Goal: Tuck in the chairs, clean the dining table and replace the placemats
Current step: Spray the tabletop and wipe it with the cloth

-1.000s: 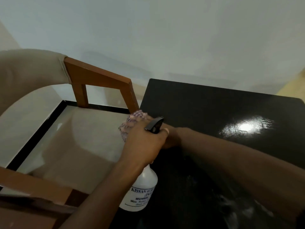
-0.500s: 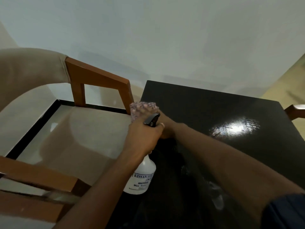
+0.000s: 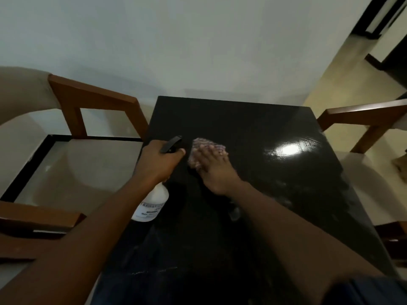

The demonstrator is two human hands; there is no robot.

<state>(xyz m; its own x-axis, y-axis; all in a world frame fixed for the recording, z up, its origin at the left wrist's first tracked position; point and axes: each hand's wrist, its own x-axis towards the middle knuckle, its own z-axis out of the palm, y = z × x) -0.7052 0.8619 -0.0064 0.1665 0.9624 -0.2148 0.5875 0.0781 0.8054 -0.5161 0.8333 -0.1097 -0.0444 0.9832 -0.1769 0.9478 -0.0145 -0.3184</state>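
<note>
— Right hand (image 3: pixel 212 168): fingers spread, pressing cloth (image 3: pixel 204 143) flat, frame centre, on bench (image 3: pixel 242 119). Left hand (image 3: pixel 158 166): curled round spray bottle (image 3: pixel 154 201).
— Cloth: soft, light, likely damp; bunch from top.

You shot it dim — one white glare patch sat on the glossy black table (image 3: pixel 242 119), right of centre. Your right hand (image 3: pixel 211 166) and the cloth (image 3: pixel 203 143) were smeared by motion blur; frame edges bowed, wide-lens, corners soft.
</note>
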